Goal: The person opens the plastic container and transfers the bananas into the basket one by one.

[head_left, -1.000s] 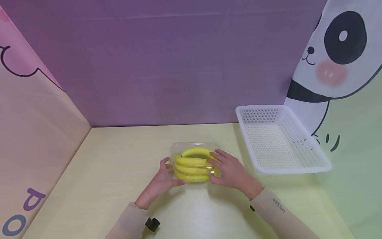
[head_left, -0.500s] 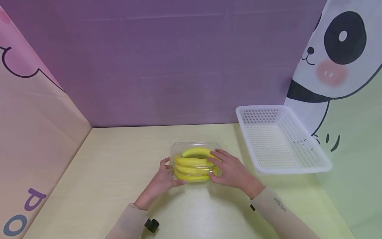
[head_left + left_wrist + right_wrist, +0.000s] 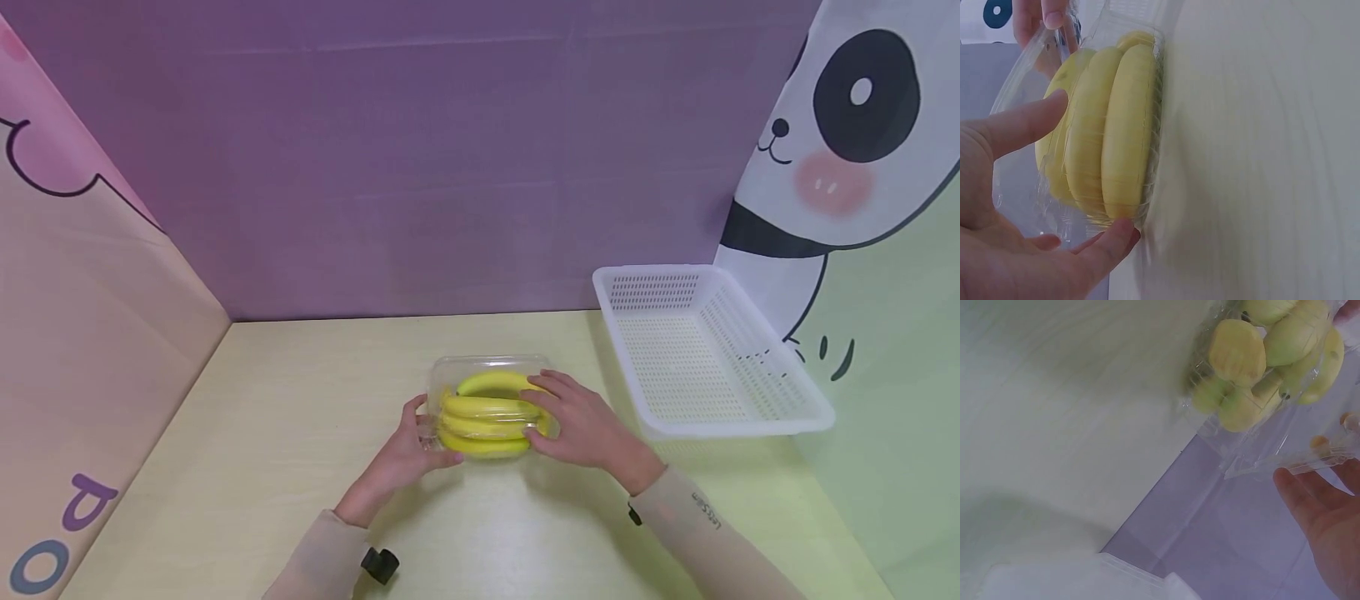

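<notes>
A clear plastic clamshell box (image 3: 491, 363) stands on the table in the middle of the head view. Several yellow bananas (image 3: 487, 407) lie in it, side by side. My left hand (image 3: 405, 450) holds the box's left end; in the left wrist view the thumb (image 3: 1029, 122) is against the upper plastic and a fingertip (image 3: 1121, 226) is at the lower edge. My right hand (image 3: 581, 421) grips the box's right side from above, covering the banana ends in the head view. In the right wrist view, its fingers (image 3: 1310, 494) are at a clear plastic edge standing off from the bananas.
A white perforated plastic basket (image 3: 693, 367) stands at the back right, to the right of the box. The pale wooden table (image 3: 300, 400) meets a purple backdrop (image 3: 420, 167) behind. A panda-printed panel (image 3: 862, 292) borders the right side.
My right hand has shifted very slightly up and toward the back at the box's right side. The left hand, the box and the basket stay nearly where they were.
</notes>
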Motion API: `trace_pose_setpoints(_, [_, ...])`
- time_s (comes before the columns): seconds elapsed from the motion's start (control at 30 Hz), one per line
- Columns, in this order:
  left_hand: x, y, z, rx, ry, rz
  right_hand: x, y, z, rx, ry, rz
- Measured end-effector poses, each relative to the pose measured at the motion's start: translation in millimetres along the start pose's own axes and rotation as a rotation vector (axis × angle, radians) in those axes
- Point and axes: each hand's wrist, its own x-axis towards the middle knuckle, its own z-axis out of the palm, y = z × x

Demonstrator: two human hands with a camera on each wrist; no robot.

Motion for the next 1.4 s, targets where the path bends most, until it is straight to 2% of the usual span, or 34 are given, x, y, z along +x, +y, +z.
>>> trace_pose_setpoints(0.33, [3.1, 3.2, -1.6, -0.025, -0.016, -0.015, 4, 1, -5, 0.026, -0.008, 0.029])
trace_pose_setpoints(0.87, [8.1, 0.6, -0.8, -0.003, -0.031, -0.027, 9, 3, -9, 0.097, 0.012, 0.112])
trace_pose_setpoints(1.4, [3.8, 9.3, -1.5, 0.021, -0.022, -0.024, 17, 6, -12, 0.253, 0.083, 0.209])
